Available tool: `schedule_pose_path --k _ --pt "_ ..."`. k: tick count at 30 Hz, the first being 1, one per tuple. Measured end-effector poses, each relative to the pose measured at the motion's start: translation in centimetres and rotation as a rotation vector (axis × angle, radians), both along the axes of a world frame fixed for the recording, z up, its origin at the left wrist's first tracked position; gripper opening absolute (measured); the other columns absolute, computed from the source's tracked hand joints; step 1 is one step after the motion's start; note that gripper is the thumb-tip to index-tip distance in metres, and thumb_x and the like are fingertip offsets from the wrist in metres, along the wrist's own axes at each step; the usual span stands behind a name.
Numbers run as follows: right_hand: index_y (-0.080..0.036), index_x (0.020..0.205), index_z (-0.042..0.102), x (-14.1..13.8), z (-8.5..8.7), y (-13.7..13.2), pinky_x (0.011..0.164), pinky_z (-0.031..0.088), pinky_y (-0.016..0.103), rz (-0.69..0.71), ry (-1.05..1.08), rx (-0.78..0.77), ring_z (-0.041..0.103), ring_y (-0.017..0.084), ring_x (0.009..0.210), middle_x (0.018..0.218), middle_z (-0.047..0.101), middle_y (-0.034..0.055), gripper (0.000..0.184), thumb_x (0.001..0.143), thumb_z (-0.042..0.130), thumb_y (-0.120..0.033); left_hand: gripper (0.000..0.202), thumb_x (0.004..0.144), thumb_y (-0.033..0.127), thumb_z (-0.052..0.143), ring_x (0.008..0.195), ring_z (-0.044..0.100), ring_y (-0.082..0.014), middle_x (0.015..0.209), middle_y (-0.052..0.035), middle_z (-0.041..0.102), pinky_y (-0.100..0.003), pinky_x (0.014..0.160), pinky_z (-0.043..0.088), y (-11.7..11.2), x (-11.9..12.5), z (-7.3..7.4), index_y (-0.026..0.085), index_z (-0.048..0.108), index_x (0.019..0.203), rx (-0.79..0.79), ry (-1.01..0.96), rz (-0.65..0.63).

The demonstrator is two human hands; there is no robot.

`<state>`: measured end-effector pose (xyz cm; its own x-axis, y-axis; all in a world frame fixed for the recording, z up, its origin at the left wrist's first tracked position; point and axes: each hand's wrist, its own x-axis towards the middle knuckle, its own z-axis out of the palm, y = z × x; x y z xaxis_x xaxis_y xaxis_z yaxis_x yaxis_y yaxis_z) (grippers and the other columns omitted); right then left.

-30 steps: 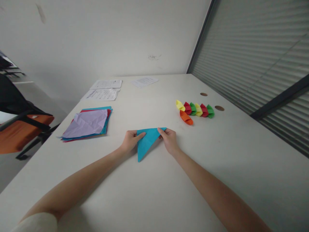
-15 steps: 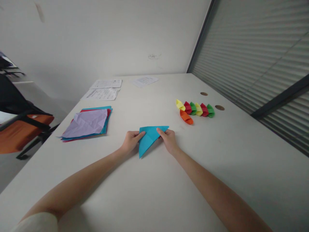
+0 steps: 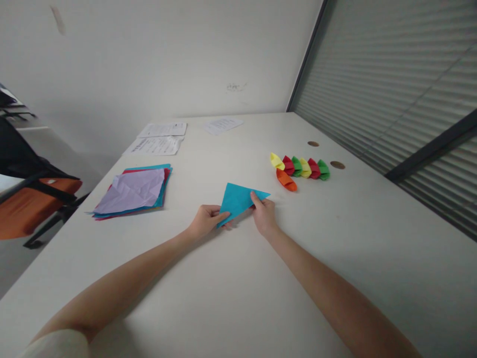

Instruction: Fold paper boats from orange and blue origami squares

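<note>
A blue sheet of paper (image 3: 237, 200), folded into a triangle, is held between both hands just above the white table (image 3: 238, 288). My left hand (image 3: 208, 220) pinches its lower left corner, thumb on top and fingers underneath. At the right corner, my right hand (image 3: 264, 213) grips the paper with the thumb over its face. The fingers beneath the paper are partly hidden. Beyond my right hand lies an orange folded paper piece (image 3: 286, 180), close to a row of folded paper pieces (image 3: 300, 167) in yellow, red and green.
On the left rests a stack of coloured paper (image 3: 130, 191), a creased purple sheet uppermost. Printed pages (image 3: 158, 139) lie farther back. Two round holes, one nearer (image 3: 337, 164), pierce the right side of the table. An orange chair (image 3: 40, 196) stands beyond the left edge.
The blue paper has turned, so its square corner now points up and away. My left hand has slid to its lower corner; the right hand keeps its hold.
</note>
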<state>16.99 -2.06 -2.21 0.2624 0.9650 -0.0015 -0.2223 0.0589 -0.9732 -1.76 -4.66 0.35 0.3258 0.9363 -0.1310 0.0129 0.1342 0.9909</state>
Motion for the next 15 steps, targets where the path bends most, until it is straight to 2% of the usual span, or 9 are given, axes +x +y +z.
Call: schedule_pose_path --k 6,15 --pt "-0.019 0.057 0.056 0.04 -0.06 0.25 0.055 0.042 0.028 -0.037 0.085 -0.017 0.049 0.013 0.054 0.054 0.056 -0.0002 0.045 0.070 0.069 -0.059 0.053 0.061 0.058 0.080 0.058 0.068 -0.0198 0.069 -0.0128 0.072 -0.034 0.060 0.058 0.21 -0.03 -0.06 0.008 0.072 0.074 -0.033 -0.035 0.040" --pt "-0.019 0.056 0.054 -0.02 0.13 0.07 0.056 0.042 0.028 0.007 0.106 0.004 0.050 0.013 0.054 0.054 0.055 -0.0013 0.045 0.069 0.070 -0.059 0.057 0.068 0.064 0.072 0.056 0.067 -0.0182 0.066 -0.0130 0.072 -0.034 0.060 0.058 0.15 0.03 0.37 0.007 0.071 0.071 -0.042 -0.044 0.022"
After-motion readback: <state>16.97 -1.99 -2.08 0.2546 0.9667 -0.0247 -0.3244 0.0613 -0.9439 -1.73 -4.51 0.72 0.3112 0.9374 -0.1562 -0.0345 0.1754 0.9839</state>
